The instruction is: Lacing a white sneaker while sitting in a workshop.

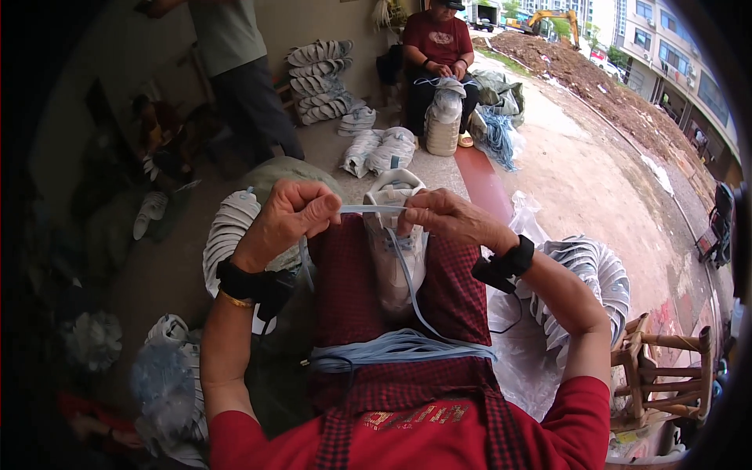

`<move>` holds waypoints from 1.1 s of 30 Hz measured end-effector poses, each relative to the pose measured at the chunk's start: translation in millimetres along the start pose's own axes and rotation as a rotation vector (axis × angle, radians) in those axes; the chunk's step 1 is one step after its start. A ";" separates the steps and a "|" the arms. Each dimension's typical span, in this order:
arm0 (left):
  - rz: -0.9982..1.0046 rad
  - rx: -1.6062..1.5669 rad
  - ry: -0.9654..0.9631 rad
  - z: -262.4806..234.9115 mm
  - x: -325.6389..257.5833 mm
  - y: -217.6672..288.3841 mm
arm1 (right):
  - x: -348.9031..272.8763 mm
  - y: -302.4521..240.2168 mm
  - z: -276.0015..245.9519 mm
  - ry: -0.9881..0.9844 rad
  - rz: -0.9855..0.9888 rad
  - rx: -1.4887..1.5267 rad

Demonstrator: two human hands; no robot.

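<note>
Between my knees a white shoe upper [398, 262] stands with its collar away from me. Above it a pale blue shoelace [368, 209] is stretched level between my two hands. My left hand [294, 215] pinches one part of the lace, and a loose tail hangs below it. On the other side my right hand [448, 215] grips the lace close to the shoe's eyelets. A length of lace runs from there down across the shoe to my lap. There a bundle of light blue laces [403, 350] lies across my checked apron.
Stacks of white shoe uppers [229, 235] stand at my left, with another row [591, 278] at my right beside clear plastic. A wooden stool [666, 372] is at the lower right. Ahead sits a co-worker [441, 55] with a shoe; another person [235, 70] stands at the far left.
</note>
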State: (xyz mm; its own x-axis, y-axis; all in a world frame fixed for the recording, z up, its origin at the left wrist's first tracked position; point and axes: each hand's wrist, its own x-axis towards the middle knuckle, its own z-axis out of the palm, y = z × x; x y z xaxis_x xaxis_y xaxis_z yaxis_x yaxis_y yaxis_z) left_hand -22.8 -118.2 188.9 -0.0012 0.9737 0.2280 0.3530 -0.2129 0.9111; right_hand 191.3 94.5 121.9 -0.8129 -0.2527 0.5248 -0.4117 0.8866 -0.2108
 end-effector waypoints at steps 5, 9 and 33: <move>0.110 0.245 0.204 19.0 22.1 -73.9 | -28.8 -72.6 -104.7 0.591 0.227 1.103; 0.382 0.736 0.155 57.0 31.6 -97.1 | -109.4 -69.5 -201.6 0.787 0.197 1.161; 0.659 0.747 -0.212 107.5 -2.1 -49.6 | -378.6 25.9 -190.4 1.600 0.872 0.536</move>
State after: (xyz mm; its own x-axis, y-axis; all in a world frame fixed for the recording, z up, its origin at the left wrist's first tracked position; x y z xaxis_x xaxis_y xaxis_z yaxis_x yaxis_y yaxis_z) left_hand 60.2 -100.9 106.2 0.5446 0.6911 0.4752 0.7176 -0.6772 0.1625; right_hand 566.9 287.0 74.8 0.1261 0.9614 0.2446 -0.4768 0.2750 -0.8349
